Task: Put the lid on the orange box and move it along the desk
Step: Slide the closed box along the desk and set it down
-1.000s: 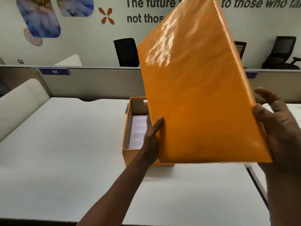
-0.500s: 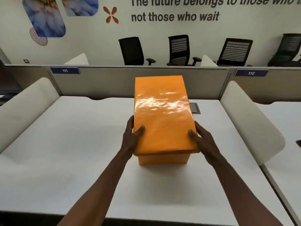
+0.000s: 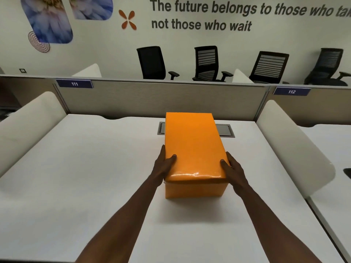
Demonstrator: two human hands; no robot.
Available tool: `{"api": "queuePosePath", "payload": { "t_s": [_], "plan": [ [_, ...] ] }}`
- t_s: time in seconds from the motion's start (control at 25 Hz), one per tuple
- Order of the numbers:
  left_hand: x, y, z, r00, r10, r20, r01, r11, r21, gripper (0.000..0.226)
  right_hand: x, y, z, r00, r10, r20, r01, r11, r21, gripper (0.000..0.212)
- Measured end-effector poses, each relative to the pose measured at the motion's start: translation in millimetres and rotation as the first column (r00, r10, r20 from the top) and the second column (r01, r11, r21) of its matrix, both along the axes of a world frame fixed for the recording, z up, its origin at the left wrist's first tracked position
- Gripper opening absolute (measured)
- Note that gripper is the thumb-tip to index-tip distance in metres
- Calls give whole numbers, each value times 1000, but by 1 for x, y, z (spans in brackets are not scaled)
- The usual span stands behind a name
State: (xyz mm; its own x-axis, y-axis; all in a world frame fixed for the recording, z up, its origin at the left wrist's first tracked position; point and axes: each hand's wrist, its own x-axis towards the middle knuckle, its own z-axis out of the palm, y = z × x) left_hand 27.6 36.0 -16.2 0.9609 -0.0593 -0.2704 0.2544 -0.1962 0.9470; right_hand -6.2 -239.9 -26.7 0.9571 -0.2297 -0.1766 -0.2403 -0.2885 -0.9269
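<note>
Flanking lidded orange box: hands.

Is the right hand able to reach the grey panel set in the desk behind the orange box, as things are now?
Probably yes. The right hand rests on the orange box by its near right corner, and the panel's exposed right part lies just beyond, with bare desk along that side.

Lid seated on orange box, left hand and right hand gripping its sides, white desk
</note>
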Motion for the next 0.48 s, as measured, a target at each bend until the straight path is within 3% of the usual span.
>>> {"api": "queuePosePath", "payload": {
  "t_s": [0.2,0.36,0.48],
  "plan": [
    [-1,3,-15,1000,16,15,-15,1000,-26,81,0,-3,-10,1000,-1,28,0,999,32,59],
    [16,8,-6,986,124,114,-135,986,93,59,7,1,-9,999,-33,-4,33,999,16,55],
    [36,13,3,976,180,127,-203,958,202,55,3,1,-11,1000,-29,2,29,1000,-13,55]
  ]
}}
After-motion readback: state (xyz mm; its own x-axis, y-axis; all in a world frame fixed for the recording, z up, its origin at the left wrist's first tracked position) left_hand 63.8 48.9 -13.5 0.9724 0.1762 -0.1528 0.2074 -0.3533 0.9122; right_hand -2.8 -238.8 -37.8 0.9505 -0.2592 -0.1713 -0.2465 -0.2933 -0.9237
